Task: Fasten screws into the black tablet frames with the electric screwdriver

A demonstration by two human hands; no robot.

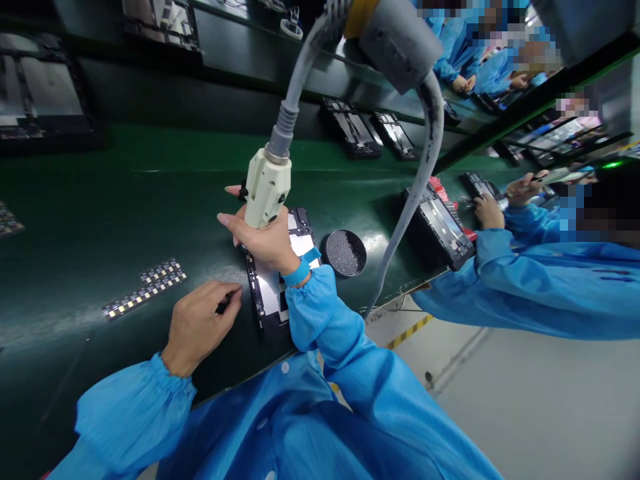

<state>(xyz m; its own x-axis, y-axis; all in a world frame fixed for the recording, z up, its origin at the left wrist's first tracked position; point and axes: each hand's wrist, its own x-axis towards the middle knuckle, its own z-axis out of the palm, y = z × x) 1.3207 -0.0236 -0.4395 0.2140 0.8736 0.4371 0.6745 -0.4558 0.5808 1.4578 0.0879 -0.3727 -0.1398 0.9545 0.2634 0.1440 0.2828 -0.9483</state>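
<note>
My right hand, with a blue band at the wrist, is closed around a cream electric screwdriver whose grey cable rises from its top. Some of its fingers reach out to the left, and the hand hides the driver's lower end. Beneath that hand lies an open electronic device with a black frame and silver panels. My left hand rests on the table just left of the device, fingers curled and thumb against the index finger. Something dark shows in its grip, too unclear to name.
A round dish of small parts sits right of the device. Strips of small components lie at left. Stacked devices stand at right, beside a co-worker's hands. More devices line the back. The screwdriver's cable hangs down at right.
</note>
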